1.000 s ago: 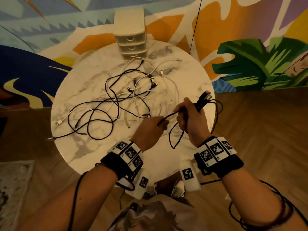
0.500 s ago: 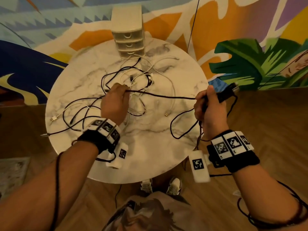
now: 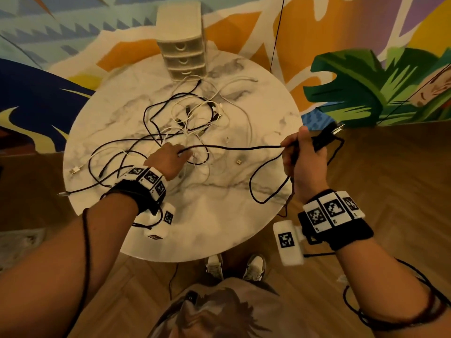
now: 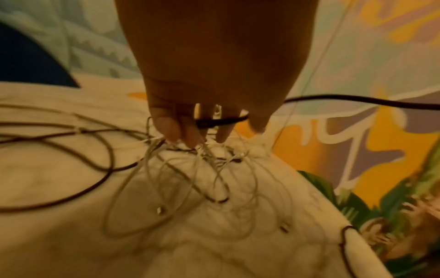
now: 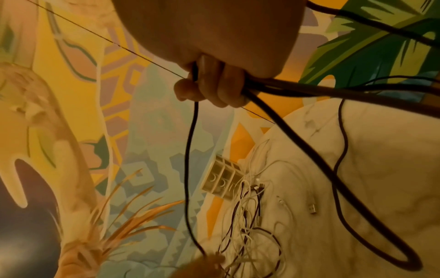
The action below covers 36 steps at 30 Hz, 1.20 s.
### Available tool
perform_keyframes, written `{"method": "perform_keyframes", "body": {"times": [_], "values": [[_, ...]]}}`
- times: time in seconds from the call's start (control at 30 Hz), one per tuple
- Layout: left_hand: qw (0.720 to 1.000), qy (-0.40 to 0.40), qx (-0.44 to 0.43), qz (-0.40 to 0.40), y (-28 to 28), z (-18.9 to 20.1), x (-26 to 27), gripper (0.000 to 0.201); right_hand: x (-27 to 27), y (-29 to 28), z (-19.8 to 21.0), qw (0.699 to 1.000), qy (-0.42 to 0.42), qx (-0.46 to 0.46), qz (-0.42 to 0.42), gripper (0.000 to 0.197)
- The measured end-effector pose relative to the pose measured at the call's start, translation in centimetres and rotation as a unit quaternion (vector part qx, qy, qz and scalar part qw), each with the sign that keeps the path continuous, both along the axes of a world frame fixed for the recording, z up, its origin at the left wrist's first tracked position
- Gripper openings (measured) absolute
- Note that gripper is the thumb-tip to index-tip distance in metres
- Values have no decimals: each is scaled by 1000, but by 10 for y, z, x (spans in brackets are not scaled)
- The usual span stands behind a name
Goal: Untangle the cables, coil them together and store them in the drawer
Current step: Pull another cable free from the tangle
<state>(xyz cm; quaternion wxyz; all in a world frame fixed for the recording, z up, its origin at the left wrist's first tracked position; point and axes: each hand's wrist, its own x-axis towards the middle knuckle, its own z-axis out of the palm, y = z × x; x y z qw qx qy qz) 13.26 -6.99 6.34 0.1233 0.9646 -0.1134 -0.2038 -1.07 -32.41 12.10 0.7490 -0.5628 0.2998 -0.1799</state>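
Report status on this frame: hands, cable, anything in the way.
Right hand grips coiled black cable; left hand pinches its run at the tangle. White cables still knotted in. Drawer unit closed.

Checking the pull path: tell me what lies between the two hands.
Head view: one black cable spans from left hand to right hand, above bare marble table and a loose connector.

bare marble on the near half of the table (image 3: 214, 223), tangle of cables (image 3: 185, 123) filling the middle and left, drawers (image 3: 183, 57) at the far edge with cables lying against their front, black cable (image 3: 244, 148) stretched between both hands across the right side
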Motion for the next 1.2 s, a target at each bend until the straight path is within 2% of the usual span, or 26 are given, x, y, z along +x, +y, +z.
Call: {"method": "perform_keyframes", "body": {"times": [0.1, 0.17, 0.23, 0.3, 0.37, 0.43, 0.47, 0.53, 0.57, 0.63, 0.67, 0.77, 0.83, 0.87, 0.93, 0.97, 1.0, 1.1, 1.2], "values": [[992, 59, 111, -26, 20, -12, -4, 46, -4, -11, 2, 999, -7, 7, -38, 48], [984, 92, 140, -66, 23, -3, -7, 51, -7, -16, 3, 999, -8, 10, -50, 48], [985, 38, 136, -96, 12, 18, -9, 45, -8, -18, 3, 998, -9, 17, -55, 48], [986, -71, 96, -119, -10, 42, -12, 32, -8, -17, 3, 998, -5, 26, -56, 48], [979, -135, 2, -155, -46, 62, -25, 30, -8, -17, 3, 998, -6, 31, -49, 49], [967, -105, -94, -214, -92, 77, -50, 41, -10, -18, 4, 999, -9, 25, -37, 50], [962, -66, -113, -240, -115, 78, -62, 45, -12, -20, 4, 999, -11, 18, -33, 50], [956, 5, -99, -277, -153, 71, -75, 38, -16, -24, 7, 1000, -6, -2, -29, 49], [953, 12, -72, -295, -169, 66, -78, 32, -21, -28, 9, 999, -4, -19, -35, 49], [949, -21, -40, -311, -192, 64, -73, 32, -32, -38, 11, 997, -5, -56, -50, 48], [949, -45, -57, -306, -201, 71, -67, 35, -39, -44, 12, 996, 1, -74, -56, 46], [940, -103, -200, -257, -234, 111, -52, 41, -66, -66, 2, 982, 77, -164, -54, 48], [919, -122, -305, -218, -261, 132, -49, 41, -85, -81, -11, 960, 147, -231, -65, 52], [921, -101, -311, -212, -273, 136, -51, 42, -93, -88, -19, 950, 170, -251, -75, 55], [946, -1, -203, -252, -293, 125, -62, 42, -110, -101, -32, 942, 189, -259, -100, 59], [950, 28, -140, -279, -300, 114, -67, 41, -119, -108, -38, 938, 201, -260, -109, 59], [945, 20, -125, -301, -306, 109, -69, 41, -126, -114, -41, 934, 216, -263, -112, 59], [929, -53, -235, -282, -328, 123, -66, 46, -150, -136, -52, 917, 268, -266, -131, 58], [892, -74, -376, -240, -339, 136, -55, 47, -171, -153, -58, 903, 300, -266, -156, 55]]}}
